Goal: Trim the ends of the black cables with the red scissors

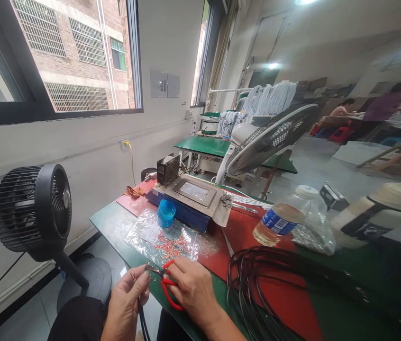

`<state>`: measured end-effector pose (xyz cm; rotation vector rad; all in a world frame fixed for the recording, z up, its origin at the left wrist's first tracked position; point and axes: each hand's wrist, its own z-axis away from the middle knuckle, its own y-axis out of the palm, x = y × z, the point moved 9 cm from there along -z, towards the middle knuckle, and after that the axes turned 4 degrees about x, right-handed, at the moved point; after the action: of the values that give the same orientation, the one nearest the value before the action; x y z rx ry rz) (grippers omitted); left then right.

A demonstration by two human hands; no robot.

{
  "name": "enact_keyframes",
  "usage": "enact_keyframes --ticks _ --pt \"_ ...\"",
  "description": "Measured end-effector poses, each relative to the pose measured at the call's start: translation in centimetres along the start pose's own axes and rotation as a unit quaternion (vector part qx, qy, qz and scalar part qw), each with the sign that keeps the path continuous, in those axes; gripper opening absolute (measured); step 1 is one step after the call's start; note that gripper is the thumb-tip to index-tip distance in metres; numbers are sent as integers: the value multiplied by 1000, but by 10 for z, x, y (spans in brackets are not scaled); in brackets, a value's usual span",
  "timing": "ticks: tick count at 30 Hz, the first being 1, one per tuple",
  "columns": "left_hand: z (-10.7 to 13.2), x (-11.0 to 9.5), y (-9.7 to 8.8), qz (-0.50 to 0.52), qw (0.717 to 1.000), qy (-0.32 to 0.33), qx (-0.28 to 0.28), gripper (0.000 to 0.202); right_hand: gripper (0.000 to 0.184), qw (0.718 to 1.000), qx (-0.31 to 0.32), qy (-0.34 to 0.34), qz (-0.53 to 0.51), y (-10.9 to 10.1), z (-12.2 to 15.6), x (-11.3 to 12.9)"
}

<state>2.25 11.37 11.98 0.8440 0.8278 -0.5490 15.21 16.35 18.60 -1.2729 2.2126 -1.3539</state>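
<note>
In the head view, my left hand (126,299) is closed on a black cable (143,323), whose lower part hangs down past the table edge. Thin reddish wire ends (133,276) stick out between its thumb and fingers. My right hand (194,288) grips a pair of scissors with red handles (169,294). Their blades meet the left fingertips, and I cannot tell what lies between them. Just beyond both hands, small orange-red bits (172,246) are scattered on a clear plastic bag (140,239). A blue round container (166,214) stands on that bag.
A blue and beige machine (186,215) sits behind the bag. Coiled black cables (250,279), a bottle of liquid (275,225) and a plastic bag of metal parts (316,232) lie to the right. Fans (33,208) stand left and behind. People (385,106) sit far right.
</note>
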Motion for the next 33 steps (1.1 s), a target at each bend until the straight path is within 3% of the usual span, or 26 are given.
enact_keyframes --ticks 4,8,10,13,17,19,22,24,27,33 --pt "3 -3 4 -8 1000 -4 26 30 28 999 -26 -6 18 -2 2 4" --pt "2 0 -2 -9 1000 -4 19 31 32 998 -59 -12 22 -3 6 9" --pt "0 1 -4 -9 999 1 31 30 32 999 -37 11 -21 3 7 4" --pt "-3 5 -6 -9 999 -14 37 30 33 985 27 97 -141 18 6 -14" --pt "-5 11 -7 -5 999 -30 29 31 34 916 100 185 -342 39 5 -31" --pt "-5 17 -3 -6 998 -38 42 30 37 849 125 229 -459 50 8 -33" --pt "-3 29 3 -19 996 -59 61 30 45 727 166 301 -594 67 18 -30" --pt "-2 36 8 -38 993 -68 85 31 46 677 176 324 -637 70 22 -27" --pt "-1 41 15 -61 989 -66 116 30 46 658 177 334 -651 70 23 -25" --pt "-2 40 16 -53 989 -67 121 30 44 670 193 319 -642 68 21 -21"
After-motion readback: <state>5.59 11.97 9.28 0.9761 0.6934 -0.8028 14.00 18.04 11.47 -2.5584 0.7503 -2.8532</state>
